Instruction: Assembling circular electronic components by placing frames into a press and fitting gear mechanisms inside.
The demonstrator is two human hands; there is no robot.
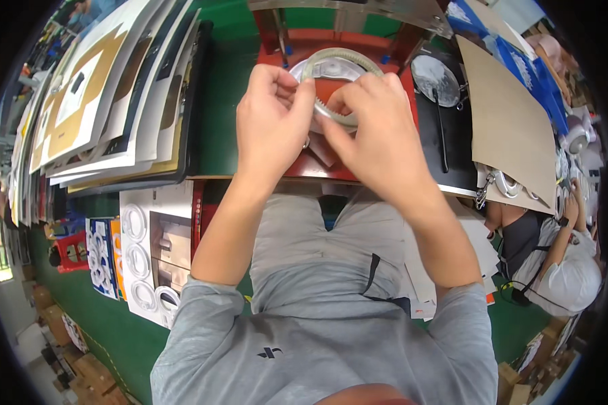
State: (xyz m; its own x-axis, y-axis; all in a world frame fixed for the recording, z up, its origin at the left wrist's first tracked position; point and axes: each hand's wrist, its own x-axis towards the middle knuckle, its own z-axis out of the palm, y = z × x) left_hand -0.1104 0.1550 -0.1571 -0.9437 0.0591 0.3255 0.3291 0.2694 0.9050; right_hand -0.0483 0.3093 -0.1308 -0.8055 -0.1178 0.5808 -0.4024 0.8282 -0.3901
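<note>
Over the red base (323,160) of a bench fixture, a pale, translucent ring (345,54) with a ribbed edge is held between my two hands. My left hand (271,118) pinches the ring's left side between thumb and fingers. On the lower right side, the curled fingers and thumb of my right hand (378,121) grip it. Behind the ring, a round silvery-white part (297,69) rests on the red base, partly covered by my hands. My fingertips hide some of the ring's lower edge.
A tall stack of cards and sheets (125,101) stands at the left. To the right are a dish of whitish material (433,77) with a dark stick (441,131) and a brown cardboard sheet (503,115). Similar rings (134,223) lie lower left. Another person (564,273) sits at right.
</note>
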